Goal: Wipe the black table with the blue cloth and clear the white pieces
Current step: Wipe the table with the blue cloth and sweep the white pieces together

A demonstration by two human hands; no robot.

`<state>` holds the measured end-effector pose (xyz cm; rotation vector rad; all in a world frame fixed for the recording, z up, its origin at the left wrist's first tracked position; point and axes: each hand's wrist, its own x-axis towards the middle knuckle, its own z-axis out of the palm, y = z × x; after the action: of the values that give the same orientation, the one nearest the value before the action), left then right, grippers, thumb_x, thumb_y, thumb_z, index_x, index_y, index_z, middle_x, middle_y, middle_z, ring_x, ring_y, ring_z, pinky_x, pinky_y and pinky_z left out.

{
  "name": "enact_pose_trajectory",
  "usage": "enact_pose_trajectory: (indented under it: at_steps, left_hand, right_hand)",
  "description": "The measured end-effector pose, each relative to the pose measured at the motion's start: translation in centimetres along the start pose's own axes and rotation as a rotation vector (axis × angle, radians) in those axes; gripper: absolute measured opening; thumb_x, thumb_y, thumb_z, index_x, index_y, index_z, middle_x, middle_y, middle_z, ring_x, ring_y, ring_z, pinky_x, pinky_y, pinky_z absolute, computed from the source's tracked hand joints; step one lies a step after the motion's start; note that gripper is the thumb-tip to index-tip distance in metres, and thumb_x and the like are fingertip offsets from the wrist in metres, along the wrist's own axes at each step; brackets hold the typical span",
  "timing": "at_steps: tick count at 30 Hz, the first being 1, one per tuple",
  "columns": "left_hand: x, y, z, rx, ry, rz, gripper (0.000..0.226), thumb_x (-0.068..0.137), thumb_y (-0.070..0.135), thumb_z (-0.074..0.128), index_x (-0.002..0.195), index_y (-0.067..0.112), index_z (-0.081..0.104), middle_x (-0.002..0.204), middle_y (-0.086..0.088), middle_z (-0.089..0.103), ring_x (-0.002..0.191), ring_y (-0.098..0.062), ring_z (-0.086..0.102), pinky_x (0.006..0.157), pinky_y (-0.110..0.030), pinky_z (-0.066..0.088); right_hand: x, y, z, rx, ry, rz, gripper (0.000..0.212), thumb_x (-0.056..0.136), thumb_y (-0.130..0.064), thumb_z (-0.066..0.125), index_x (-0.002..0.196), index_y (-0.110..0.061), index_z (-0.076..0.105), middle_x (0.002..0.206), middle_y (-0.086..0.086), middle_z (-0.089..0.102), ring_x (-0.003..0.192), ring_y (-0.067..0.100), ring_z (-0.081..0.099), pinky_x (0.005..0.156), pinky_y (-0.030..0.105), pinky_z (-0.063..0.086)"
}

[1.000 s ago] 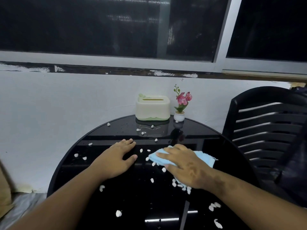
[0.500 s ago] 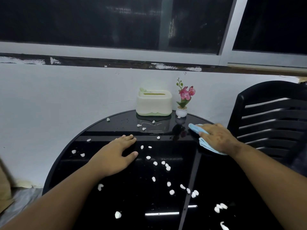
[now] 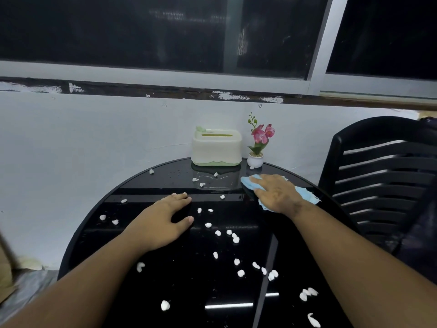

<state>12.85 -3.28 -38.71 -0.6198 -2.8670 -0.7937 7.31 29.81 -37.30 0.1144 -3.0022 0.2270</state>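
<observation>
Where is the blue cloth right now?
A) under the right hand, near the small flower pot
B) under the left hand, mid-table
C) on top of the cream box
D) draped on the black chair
A: the right hand presses the blue cloth flat on the round black table, just in front of the small white flower pot.

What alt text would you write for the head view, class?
A person's right hand presses a blue cloth on a round black table strewn with white pieces, while the left hand rests flat. A tissue box and small flowerpot stand at the far edge.
</observation>
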Motion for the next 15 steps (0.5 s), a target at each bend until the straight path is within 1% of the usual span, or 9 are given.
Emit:
enact_pose_trajectory:
  at_steps: [5,7,11,15]
  left_hand:
    - [-0.4,0.3,-0.2,0.011,-0.015,0.004,0.059,0.093,0.049,0.053,0.148,0.035,0.037,0.157,0.019,0.027,0.146,-0.001,0.015,0.121,-0.031,0.015]
    - [-0.5,0.5,-0.3,0.02,-0.02,0.004,0.059,0.093,0.048,0.052,0.148,0.034,0.036,0.157,0.018,0.026,0.147,-0.002,0.015,0.121,-0.03,0.013]
    - [-0.8,1.0,-0.4,0.03,-0.03,0.004,0.059,0.095,0.047,0.051,0.149,0.031,0.035,0.158,0.015,0.025,0.148,-0.004,0.013,0.12,-0.028,0.009]
    - [-0.9,1.0,-0.4,0.025,-0.029,0.006,0.059,0.095,0.047,0.05,0.149,0.031,0.035,0.159,0.014,0.025,0.147,-0.003,0.013,0.12,-0.028,0.009]
  right_hand:
    - [-3.1,-2.0,-0.2,0.015,-0.017,-0.1,0.048,0.1,-0.039,0.037,0.148,-0.037,0.036,0.155,-0.007,0.037,0.14,0.022,0.033,0.116,0.04,0.024]
    - [-5.0,-3.1,-0.6,0.013,-0.03,-0.147,0.048,0.101,-0.039,0.038,0.148,-0.038,0.037,0.155,-0.007,0.037,0.139,0.02,0.032,0.116,0.038,0.024]
    - [-9.5,-5.1,-1.4,0.079,-0.047,-0.249,0.046,0.101,-0.036,0.041,0.147,-0.039,0.039,0.154,-0.009,0.037,0.141,0.017,0.028,0.116,0.033,0.018]
    - [-12.9,-5.3,-1.6,0.151,-0.124,-0.331,0.045,0.1,-0.043,0.038,0.145,-0.051,0.034,0.155,-0.02,0.032,0.146,0.01,0.018,0.119,0.038,0.016]
